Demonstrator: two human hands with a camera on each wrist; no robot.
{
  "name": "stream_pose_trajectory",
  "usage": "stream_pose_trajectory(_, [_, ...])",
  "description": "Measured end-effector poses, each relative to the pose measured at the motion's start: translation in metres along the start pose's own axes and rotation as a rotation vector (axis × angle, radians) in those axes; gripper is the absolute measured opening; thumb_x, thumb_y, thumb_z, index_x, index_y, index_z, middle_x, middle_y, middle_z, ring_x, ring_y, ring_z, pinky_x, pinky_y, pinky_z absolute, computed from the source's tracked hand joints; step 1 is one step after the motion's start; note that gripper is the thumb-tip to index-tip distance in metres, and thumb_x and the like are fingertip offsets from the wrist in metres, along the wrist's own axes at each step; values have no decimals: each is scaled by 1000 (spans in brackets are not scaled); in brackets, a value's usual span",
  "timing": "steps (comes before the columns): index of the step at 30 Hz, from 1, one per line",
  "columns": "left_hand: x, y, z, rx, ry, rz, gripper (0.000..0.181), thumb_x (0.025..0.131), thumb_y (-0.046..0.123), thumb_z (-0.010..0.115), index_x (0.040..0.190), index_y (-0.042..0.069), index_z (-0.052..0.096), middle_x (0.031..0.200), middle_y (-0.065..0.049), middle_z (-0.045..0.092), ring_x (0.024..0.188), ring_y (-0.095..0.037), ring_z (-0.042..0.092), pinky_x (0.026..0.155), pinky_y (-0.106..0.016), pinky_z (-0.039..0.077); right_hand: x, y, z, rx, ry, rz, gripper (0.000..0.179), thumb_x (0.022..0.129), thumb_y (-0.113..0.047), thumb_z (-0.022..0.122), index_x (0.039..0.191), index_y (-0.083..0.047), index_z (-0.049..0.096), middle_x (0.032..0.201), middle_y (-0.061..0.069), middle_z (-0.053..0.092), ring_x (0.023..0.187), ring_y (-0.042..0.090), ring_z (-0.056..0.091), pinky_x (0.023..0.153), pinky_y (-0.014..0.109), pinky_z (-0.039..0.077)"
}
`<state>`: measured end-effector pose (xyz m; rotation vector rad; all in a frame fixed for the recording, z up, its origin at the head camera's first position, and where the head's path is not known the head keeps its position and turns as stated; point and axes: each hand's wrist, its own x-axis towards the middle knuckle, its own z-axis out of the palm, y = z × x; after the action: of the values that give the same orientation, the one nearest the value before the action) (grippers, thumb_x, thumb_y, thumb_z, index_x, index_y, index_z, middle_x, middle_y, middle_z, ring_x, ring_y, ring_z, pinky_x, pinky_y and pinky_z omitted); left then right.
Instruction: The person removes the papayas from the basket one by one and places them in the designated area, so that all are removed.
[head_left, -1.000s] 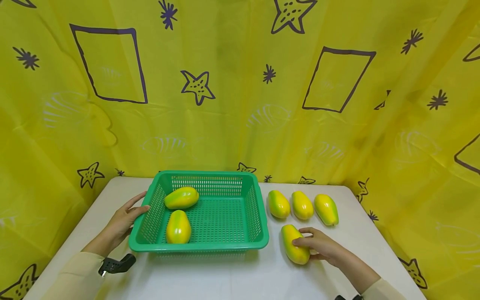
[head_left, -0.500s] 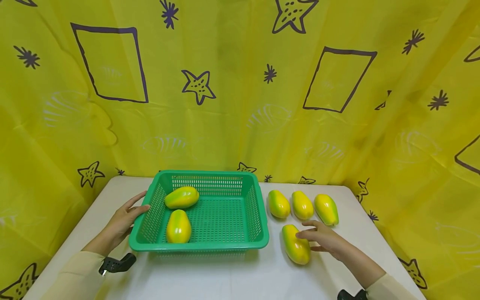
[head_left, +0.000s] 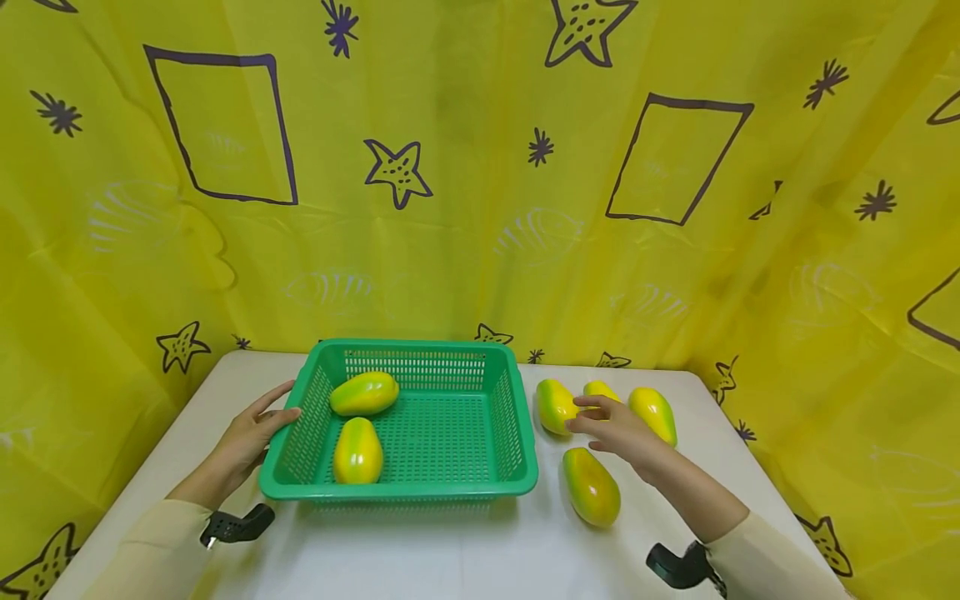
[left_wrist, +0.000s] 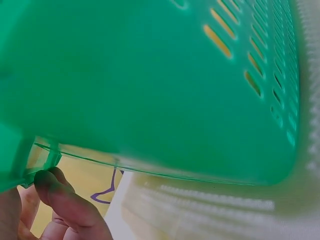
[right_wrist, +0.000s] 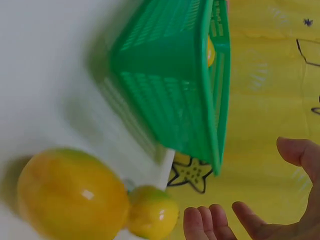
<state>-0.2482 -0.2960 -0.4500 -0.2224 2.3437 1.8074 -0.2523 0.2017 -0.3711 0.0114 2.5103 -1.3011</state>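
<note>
My left hand (head_left: 251, 435) grips the left rim of a green perforated plastic basket (head_left: 397, 492), thumb on the rim. In the left wrist view, fingers (left_wrist: 75, 207) curl at the basket's edge. Two yellow-green papayas, one lying crosswise (head_left: 365, 394) and one lengthwise (head_left: 358, 451), are inside on its left side. My right hand (head_left: 618, 429) holds nothing; its spread fingers hover beside the back-row papaya (head_left: 553, 406) nearest the basket. The right wrist view also shows thumb and fingers apart. In front of that hand, a single papaya (head_left: 592, 487) lies on the table.
Two more papayas, a partly hidden middle one (head_left: 601, 390) and a right one (head_left: 652, 412), complete the back row. The white table (head_left: 420, 558) meets a yellow patterned curtain (head_left: 465, 250) at the back and sides. Dark straps with mounts circle both wrists.
My right hand has let go of the front papaya, leaving it on the table, and moved up and back to the back row. The left hand and basket keep their places.
</note>
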Motion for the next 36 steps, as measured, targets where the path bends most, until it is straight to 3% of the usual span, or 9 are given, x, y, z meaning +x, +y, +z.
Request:
stream_pose_trajectory(18, [-1, 1, -3, 5, 3, -4, 77, 99, 37, 58, 159, 15, 15, 121, -12, 63, 90, -11, 65, 78, -33, 57, 22, -76, 78, 78, -55, -140, 59, 86, -26, 74, 138, -9, 52, 131, 16, 56, 111, 29, 60, 94, 45, 52])
stream_pose_trajectory(22, [0, 2, -3, 23, 8, 3, 76, 100, 36, 57, 159, 14, 15, 123, -17, 61, 90, -11, 65, 78, -34, 57, 25, -89, 97, 96, -93, -162, 58, 86, -27, 74, 137, -10, 53, 127, 13, 57, 112, 32, 60, 92, 44, 53])
stream_pose_trajectory(27, [1, 2, -2, 34, 14, -5, 75, 101, 35, 56, 159, 13, 14, 128, -24, 57, 90, -12, 64, 78, -35, 57, 30, -102, 121, 90, -149, -190, 58, 87, -31, 73, 137, -10, 53, 125, 13, 57, 111, 32, 59, 87, 41, 55])
stream_pose_trajectory(36, [1, 2, 0, 22, 19, -4, 75, 100, 34, 57, 159, 12, 16, 121, -16, 63, 89, -11, 64, 76, -33, 57, 39, -114, 162, 133, -168, -173, 62, 84, -33, 76, 136, -9, 52, 122, 11, 60, 106, 28, 62, 86, 41, 55])
